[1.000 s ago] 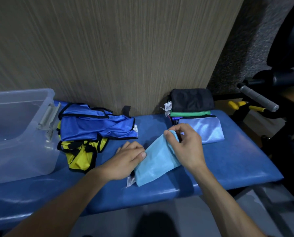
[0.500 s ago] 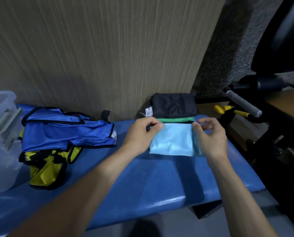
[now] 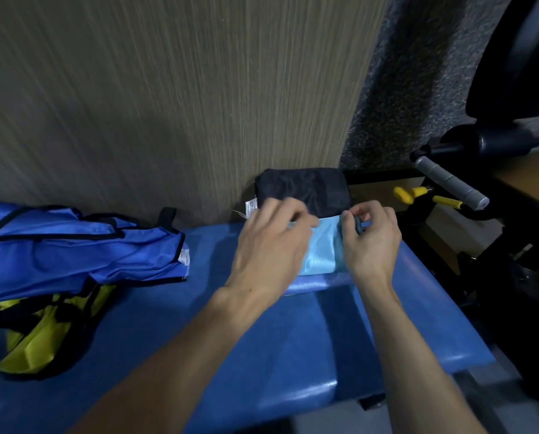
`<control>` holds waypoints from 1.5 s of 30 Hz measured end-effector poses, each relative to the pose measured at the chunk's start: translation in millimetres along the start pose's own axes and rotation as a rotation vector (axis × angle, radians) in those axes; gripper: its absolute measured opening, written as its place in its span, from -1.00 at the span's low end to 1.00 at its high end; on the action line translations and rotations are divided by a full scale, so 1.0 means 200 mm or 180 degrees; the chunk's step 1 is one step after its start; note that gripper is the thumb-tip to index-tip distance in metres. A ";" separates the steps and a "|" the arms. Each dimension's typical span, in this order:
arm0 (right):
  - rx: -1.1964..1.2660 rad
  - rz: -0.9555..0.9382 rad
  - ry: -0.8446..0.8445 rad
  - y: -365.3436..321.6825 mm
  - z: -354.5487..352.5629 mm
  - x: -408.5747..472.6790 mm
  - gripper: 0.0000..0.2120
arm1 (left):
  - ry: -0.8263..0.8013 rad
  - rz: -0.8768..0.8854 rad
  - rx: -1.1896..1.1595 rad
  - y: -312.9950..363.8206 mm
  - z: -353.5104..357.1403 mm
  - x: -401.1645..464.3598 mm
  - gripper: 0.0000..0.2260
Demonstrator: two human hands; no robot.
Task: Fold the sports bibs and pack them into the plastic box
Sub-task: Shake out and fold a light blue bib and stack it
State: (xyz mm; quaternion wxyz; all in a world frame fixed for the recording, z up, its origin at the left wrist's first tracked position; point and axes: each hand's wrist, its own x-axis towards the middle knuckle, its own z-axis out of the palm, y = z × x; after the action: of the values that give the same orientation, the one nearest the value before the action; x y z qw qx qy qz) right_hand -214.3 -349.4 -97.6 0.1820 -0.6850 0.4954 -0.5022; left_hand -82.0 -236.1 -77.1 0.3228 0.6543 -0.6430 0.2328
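A folded light blue bib [image 3: 319, 252] lies on a stack of folded bibs at the right of the blue bench [image 3: 293, 355]. My right hand [image 3: 371, 239] pinches its right edge between thumb and fingers. My left hand [image 3: 271, 249] lies over its left side with fingers spread and blurred; the grip there is hidden. A folded black bib [image 3: 305, 189] leans against the wall just behind. Unfolded bibs sit at the left: a royal blue one [image 3: 83, 249] on top of a yellow one [image 3: 39, 336]. The plastic box is out of view.
A wood-grain wall panel [image 3: 167, 104] stands right behind the bench. To the right are a black frame with a grey-gripped bar [image 3: 450, 180] and yellow handles [image 3: 406, 194]. The bench's front edge drops to a grey floor [image 3: 324, 424].
Both hands carried the folded light blue bib from the bench's middle to the folded stack at the right. The view swung right, and the plastic box left the frame.
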 end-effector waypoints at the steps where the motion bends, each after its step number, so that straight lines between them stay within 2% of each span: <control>1: -0.0031 -0.0025 -0.0012 0.00 0.01 0.00 -0.92 | -0.0186 0.0139 -0.0046 0.04 0.01 -0.01 -0.81; 3: -0.0109 -0.0037 -0.0041 0.00 0.01 0.00 -0.91 | -0.0608 0.0191 0.0058 0.07 0.06 -0.04 -0.67; 5: -0.0273 -0.0062 -0.0081 -0.01 0.01 0.00 -0.91 | -0.0785 0.0193 0.0134 0.05 0.11 -0.09 -0.65; 8: -0.0611 -0.0247 -0.0306 -0.02 0.00 -0.02 -0.93 | -0.0845 0.0174 0.0156 0.03 0.16 -0.12 -0.65; 12: -0.0660 -0.0105 -0.0735 -0.01 -0.03 -0.09 -0.88 | -0.0862 0.0131 0.0139 0.03 0.18 -0.13 -0.63; 19: -0.0102 0.0385 -0.0653 0.01 0.01 -0.13 -0.92 | -0.1003 0.0013 -0.0079 0.00 0.21 -0.19 -0.44; 24: -0.0136 0.0565 -0.0616 0.01 0.02 -0.12 -0.94 | -0.1218 -0.0098 -0.0215 -0.02 0.23 -0.18 -0.32; 33: -0.0238 0.0500 -0.0879 0.00 0.00 -0.14 -0.90 | -0.1278 -0.0120 -0.0349 -0.03 0.21 -0.15 -0.33; 38: -0.0667 -0.0313 -0.1011 0.04 -0.03 -0.16 -0.75 | -0.1412 0.0010 -0.0268 -0.04 0.18 -0.14 -0.33; 40: -0.0750 -0.0470 -0.1007 0.06 -0.06 -0.16 -0.71 | -0.1268 0.0173 -0.0159 -0.03 0.16 -0.14 -0.35; 45: -0.0254 -0.0232 -0.1117 0.09 -0.07 -0.17 -0.69 | -0.0947 0.0606 0.0279 -0.03 0.14 -0.21 -0.41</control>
State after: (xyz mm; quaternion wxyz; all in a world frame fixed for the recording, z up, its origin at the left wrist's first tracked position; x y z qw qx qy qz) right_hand -235.8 -324.7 -123.2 0.2199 -0.7863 0.4505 -0.3613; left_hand -82.1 -227.5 -127.8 0.1718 0.6312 -0.7319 0.1908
